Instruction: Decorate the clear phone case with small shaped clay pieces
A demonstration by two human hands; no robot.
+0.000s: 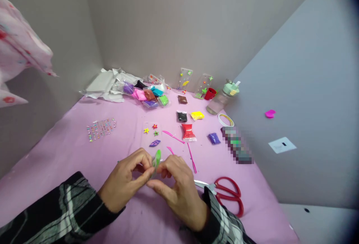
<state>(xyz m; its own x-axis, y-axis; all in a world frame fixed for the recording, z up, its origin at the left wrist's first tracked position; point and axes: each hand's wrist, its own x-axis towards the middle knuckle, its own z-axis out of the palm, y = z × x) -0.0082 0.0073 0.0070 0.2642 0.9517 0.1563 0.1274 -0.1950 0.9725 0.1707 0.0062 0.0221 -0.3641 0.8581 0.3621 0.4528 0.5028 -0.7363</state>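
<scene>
My left hand [127, 182] and my right hand [178, 188] meet over the pink table [70, 154], fingers pinched together on a small green leaf-shaped piece of clay [157, 158]. Just beyond them lies a clear phone case [151, 136] bearing a yellow flower, a red flower, a green bit and a purple leaf. Pink modelling tools [173, 136] lie to its right. Both sleeves are black and white plaid.
Red-handled scissors [228, 193] lie by my right wrist. Clay packets in red [188, 131], black, yellow and purple are scattered mid-table, with a pile of coloured packets [148, 94] at the back. A sticker sheet [101, 129], a bottle [221, 100], a red cup and tape rolls [226, 120] stand around.
</scene>
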